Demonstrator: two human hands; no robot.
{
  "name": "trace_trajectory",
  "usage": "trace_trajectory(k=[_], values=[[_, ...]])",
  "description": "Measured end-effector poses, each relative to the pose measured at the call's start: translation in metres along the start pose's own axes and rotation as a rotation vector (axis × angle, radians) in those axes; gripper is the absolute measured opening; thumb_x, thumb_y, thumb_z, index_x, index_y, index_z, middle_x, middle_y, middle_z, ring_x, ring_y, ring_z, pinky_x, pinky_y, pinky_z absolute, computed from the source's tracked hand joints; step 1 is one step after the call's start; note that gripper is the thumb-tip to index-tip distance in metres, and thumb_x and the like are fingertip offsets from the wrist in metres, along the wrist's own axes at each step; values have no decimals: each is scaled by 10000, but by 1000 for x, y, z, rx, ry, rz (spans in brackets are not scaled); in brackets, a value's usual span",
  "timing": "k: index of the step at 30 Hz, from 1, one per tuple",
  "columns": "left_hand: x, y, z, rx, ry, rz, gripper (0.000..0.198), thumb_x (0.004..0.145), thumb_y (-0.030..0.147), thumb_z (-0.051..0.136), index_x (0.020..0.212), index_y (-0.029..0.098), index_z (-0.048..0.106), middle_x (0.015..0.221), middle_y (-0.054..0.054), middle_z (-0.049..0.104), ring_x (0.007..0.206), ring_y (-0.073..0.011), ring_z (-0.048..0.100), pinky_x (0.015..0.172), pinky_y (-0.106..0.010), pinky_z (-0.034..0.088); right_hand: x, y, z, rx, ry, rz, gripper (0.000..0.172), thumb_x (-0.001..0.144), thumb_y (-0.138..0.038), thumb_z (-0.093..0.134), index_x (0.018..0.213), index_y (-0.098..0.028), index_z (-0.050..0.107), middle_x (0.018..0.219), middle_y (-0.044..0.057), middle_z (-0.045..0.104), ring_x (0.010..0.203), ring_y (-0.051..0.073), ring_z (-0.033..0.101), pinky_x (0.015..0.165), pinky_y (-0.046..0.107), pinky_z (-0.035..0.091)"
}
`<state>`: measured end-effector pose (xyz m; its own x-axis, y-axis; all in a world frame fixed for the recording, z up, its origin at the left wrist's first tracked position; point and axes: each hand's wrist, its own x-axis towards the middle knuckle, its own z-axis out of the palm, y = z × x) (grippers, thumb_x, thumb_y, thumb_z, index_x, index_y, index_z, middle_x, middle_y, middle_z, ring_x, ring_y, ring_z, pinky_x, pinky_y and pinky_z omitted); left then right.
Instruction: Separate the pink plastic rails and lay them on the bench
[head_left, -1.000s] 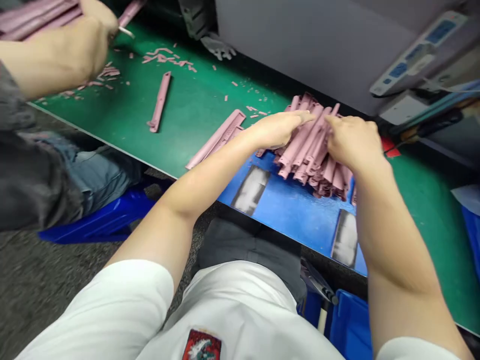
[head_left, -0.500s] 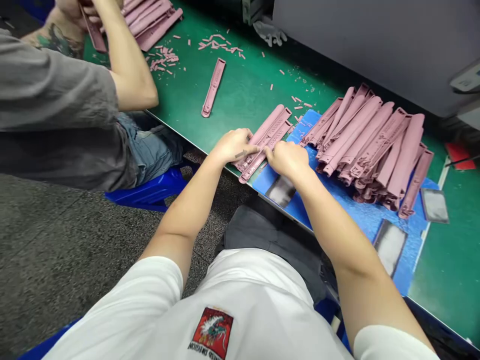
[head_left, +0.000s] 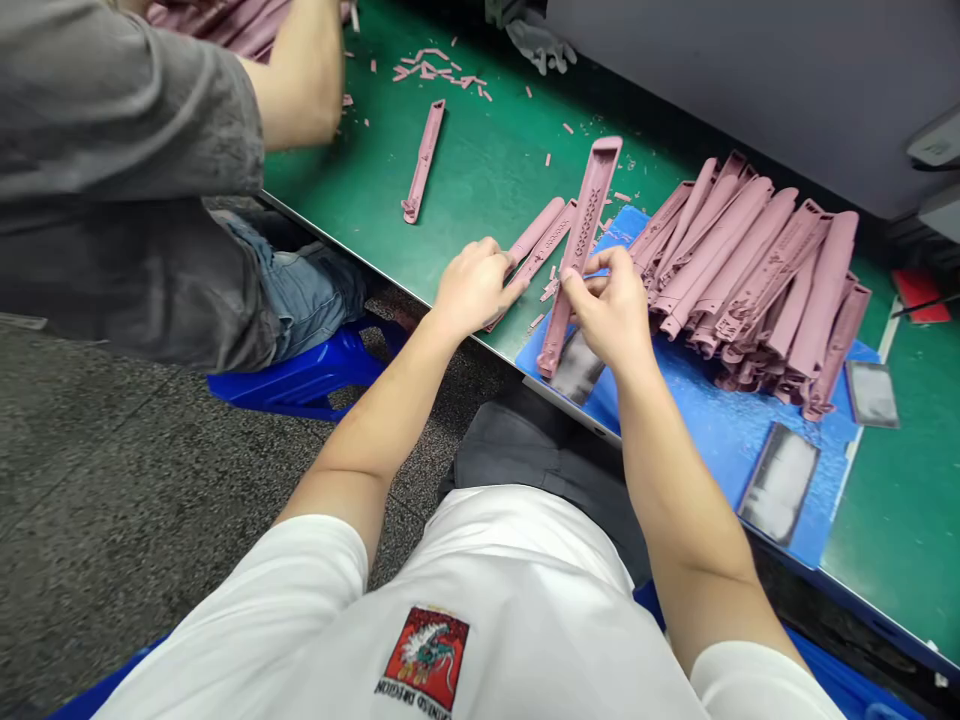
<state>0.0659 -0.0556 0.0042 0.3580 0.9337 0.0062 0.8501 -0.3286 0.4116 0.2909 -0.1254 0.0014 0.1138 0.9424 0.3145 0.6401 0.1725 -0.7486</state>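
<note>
Head view: right-hand fingers (head_left: 600, 262) pinched on tilted pink rubber watch strap (head_left: 589, 205), held clear of strap pile (head_left: 750, 270) at two o'clock; left hand (head_left: 476, 288) loosely curled, apparently empty.

- At the upper left of the frame, a co-worker's bare forearm (head_left: 296, 75) runs past the top edge, its hand cut off.
- The top edge also cuts off a heap of pink moulded straps (head_left: 217, 20).
- At centre, the right hand (head_left: 609, 310) hides part of a long pink moulded strap (head_left: 586, 205).
- Pink flecks (head_left: 435, 68) on the green table (head_left: 487, 170) are too small to tell.
</note>
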Motion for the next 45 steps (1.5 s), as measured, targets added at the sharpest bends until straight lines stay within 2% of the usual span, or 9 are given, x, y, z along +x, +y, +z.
trace_trajectory(k=[9, 15, 18, 22, 28, 31, 35, 41, 45], values=[[18, 10, -5, 18, -177, -68, 459, 1106, 519, 711, 1388, 173, 819, 1339, -210, 808, 1284, -435, 748, 1167, -547, 586, -52, -26, -35, 513, 16, 300, 456, 1017, -675, 829, 1156, -302, 609, 713, -92, 562, 495, 134, 520, 444, 257, 545], [70, -31, -39, -82, 183, -259, 475, 1105, 543, 711, 1491, 268, 681, 1391, -91, 697, 1508, -270, 486, 1301, -416, 400, -111, -34, -64, 660, -16, 359, 482, 975, -614, 924, 1149, -302, 601, 803, -63, 706, 506, 139, 630, 430, 253, 566], [99, -58, -59, -131, 206, -486, 313, 1057, 414, 803, 1187, 215, 599, 1095, 4, 565, 1250, -147, 456, 1220, -321, 363, -140, -33, -92, 686, 54, 378, 418, 972, -551, 933, 1126, -308, 629, 732, -86, 655, 417, 119, 511, 373, 245, 460], [108, -66, -69, -154, 173, -565, 461, 970, 375, 839, 870, 199, 424, 854, 22, 397, 1001, -164, 429, 968, -332, 375, -168, -23, -146, 671, 310, 319, 349, 900, -492, 937, 830, -277, 671, 544, -98, 396, 375, 106, 338, 369, 247, 296], [42, 8, -33, -798, 506, -68, 458, 704, 569, 781, 885, 244, 513, 836, 2, 422, 783, -186, 394, 761, -346, 371, -180, 30, -218, 435, 932, 201, 434, 833, -538, 784, 685, -311, 445, 516, -102, 180, 400, 109, 129, 392, 303, 166], [-13, 77, -3, -1242, 475, -1, 273, 731, 463, 613, 931, 278, 595, 814, -3, 370, 706, -191, 343, 631, -321, 332, -184, 53, -234, 314, 976, 311, 549, 780, -676, 764, 670, -326, 356, 524, -94, 175, 434, 114, 139, 433, 328, 203], [-49, 145, 30, -1443, 339, -39, 485, 694, 434, 703, 774, 238, 267, 655, 46, 157, 555, -137, 134, 524, -316, 141, -194, 58, -233, 247, 861, 422, 677, 800, -803, 720, 633, -320, 276, 532, -76, 176, 456, 121, 175, 466, 341, 229], [-15, 155, 57, -1183, 324, -61, 731, 993, 820, 608, 812, 261, 174, 663, 44, 105, 510, -144, 223, 542, -336, 183, -180, 88, -236, 300, 1099, 322, 697, 878, -831, 613, 687, -338, 158, 527, -113, 63, 451, 97, 48, 455, 331, 144], [-8, 155, 55, -1203, 247, -34, 755, 915, 718, 782, 745, 272, 197, 626, 59, 89, 504, -119, 145, 521, -316, 154, -176, 101, -244, 310, 1038, 447, 787, 868, -980, 594, 758, -343, 143, 545, -117, 67, 468, 119, 66, 457, 343, 168]])
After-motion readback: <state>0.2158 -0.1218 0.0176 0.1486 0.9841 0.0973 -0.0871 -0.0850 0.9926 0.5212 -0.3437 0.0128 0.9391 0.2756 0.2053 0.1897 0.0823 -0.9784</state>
